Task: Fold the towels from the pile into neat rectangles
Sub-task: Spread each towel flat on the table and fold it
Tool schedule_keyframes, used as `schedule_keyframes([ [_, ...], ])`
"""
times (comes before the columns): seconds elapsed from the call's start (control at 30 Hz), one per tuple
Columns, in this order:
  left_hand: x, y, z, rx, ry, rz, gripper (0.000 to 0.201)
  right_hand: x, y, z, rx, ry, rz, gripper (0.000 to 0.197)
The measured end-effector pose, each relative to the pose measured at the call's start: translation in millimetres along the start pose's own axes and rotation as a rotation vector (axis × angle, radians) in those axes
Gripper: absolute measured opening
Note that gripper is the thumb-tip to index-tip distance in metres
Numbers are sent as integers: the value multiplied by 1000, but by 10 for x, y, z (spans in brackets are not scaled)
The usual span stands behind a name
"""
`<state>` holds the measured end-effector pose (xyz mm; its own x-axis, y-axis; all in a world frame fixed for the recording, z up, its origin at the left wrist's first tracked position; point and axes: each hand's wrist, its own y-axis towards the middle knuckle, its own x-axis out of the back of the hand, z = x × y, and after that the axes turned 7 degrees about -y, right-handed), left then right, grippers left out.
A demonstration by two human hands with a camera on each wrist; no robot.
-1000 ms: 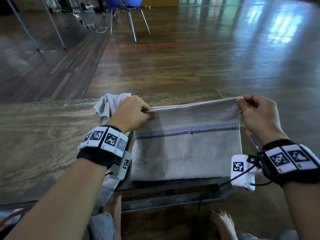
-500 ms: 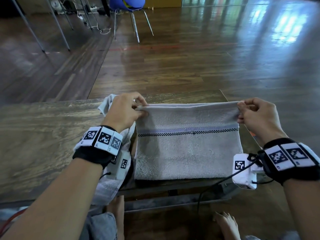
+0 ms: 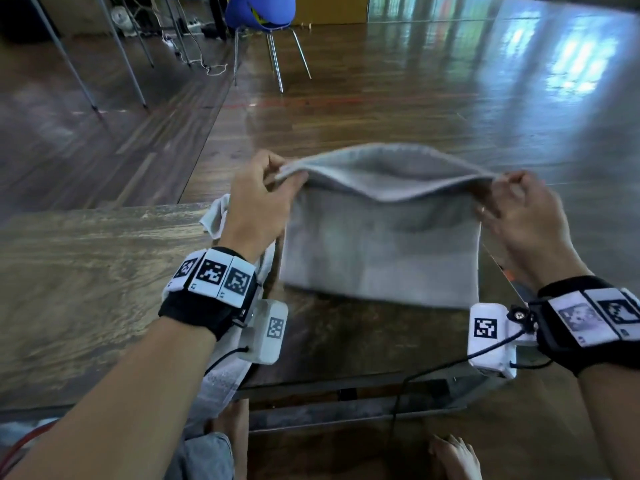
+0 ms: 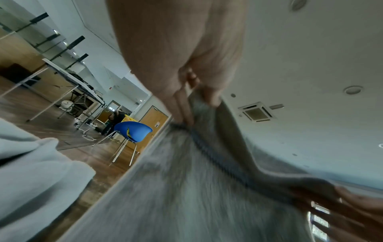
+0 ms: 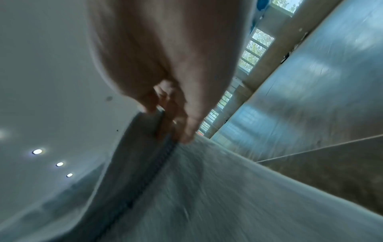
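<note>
At nine o'clock of the grey towel, a paler towel [image 3: 221,216] is lying crumpled on the wooden table [image 3: 86,289], part of it trailing off the near edge beneath the left forearm; it is probably what is left of the pile and is waiting its turn.

Just to its right, the left hand [image 3: 258,202] is pinching the left top corner of the grey towel [image 3: 381,258] between thumb and curled fingers [image 4: 182,104], as the left wrist view confirms. The towel is hanging between the two hands above the right part of the table, its top edge sagging in the middle and its lower hem blurred, seemingly clear of the tabletop or barely brushing it. In the wrist views a dark patterned stripe is running across the cloth close to the gripped edge.

At three o'clock of the towel, the right hand [image 3: 519,216] is gripping the opposite top corner, fingers [image 5: 176,114] curled around the hem.

Judging by the doubled look of the cloth, a fold is already in and the person is working on the next one. The coming move is calling for both corners to travel together at the same height, so that the held edge meets the opposite edge squarely, and for the slack in the middle to be pulled taut first.

Far beyond, at twelve o'clock, a blue chair [image 3: 263,12] is standing on the glossy floor.
</note>
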<state>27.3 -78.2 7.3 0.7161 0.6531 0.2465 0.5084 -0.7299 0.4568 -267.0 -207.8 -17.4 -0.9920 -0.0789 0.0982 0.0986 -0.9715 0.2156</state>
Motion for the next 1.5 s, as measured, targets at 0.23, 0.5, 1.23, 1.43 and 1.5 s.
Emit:
schedule_keyframes([
  [0.23,140,-14,-161,-236,-232,8,18,139,-33,216,282,254,-38,1],
  [0.5,290,-171,298,191,244,521,19,464,-91,-349,1,-547,134,6],
  [1.23,247,-158,472,759,561,792,18,109,-2,-688,30,-900,283,14],
  [1.43,233,-210,485,680,695,756,21,-84,5,-803,66,-931,316,10],
  [1.5,208,-217,511,631,715,761,18,-115,-3,-860,82,-990,365,11],
])
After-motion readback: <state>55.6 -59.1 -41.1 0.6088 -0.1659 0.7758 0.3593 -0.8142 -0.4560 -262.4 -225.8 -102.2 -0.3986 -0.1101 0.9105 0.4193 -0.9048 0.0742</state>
